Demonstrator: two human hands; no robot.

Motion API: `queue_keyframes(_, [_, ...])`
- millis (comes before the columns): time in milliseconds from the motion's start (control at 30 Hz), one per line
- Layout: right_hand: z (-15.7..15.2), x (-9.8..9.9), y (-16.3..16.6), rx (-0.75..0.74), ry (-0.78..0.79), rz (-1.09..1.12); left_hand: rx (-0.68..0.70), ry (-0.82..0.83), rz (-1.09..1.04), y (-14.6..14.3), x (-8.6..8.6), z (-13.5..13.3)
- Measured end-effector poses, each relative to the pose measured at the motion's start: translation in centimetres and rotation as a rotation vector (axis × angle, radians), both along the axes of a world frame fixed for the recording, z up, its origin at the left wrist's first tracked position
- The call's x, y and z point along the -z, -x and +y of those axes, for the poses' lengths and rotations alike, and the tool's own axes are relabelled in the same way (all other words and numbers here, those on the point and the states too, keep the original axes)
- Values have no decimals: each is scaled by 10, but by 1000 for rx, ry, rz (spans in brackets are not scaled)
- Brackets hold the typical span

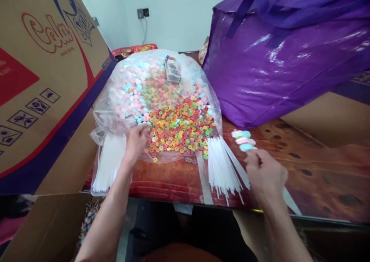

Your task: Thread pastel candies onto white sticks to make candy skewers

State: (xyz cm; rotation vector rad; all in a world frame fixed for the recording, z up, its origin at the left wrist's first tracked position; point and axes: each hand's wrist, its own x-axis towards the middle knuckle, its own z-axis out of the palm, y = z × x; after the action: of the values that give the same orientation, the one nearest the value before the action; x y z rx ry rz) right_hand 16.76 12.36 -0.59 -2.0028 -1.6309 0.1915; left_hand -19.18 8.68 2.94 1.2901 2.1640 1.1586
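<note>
Left of the left hand (pixel 137 140), a bundle of white sticks (pixel 110 160) lies beside the wrist; a dropping forearm could brush it askew. That hand's fingers are bent at the near edge of the ring candies (pixel 179 129), too blurred to tell whether they pinch one; a careless sweep could scatter loose rings toward the table's front edge. Between the hands, right-hand sticks (pixel 224 165) fan out, their ends near that edge, so a knock from the right hand (pixel 266 173) could tip some off. Its fingers are curled closed around the base of the candy skewer (pixel 245 141), which stands just beyond them; a loose grip could let it tilt against the purple bag (pixel 277 65) ahead.
</note>
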Motion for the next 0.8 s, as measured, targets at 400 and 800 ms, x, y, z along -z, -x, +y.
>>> queue_keyframes(400, [-13, 20, 25, -258, -299, -232, -4, 339, 531, 46, 22, 50])
queue_keyframes(800, [-24, 31, 45, -238, -3, -381, 72, 218, 586, 69, 20, 59])
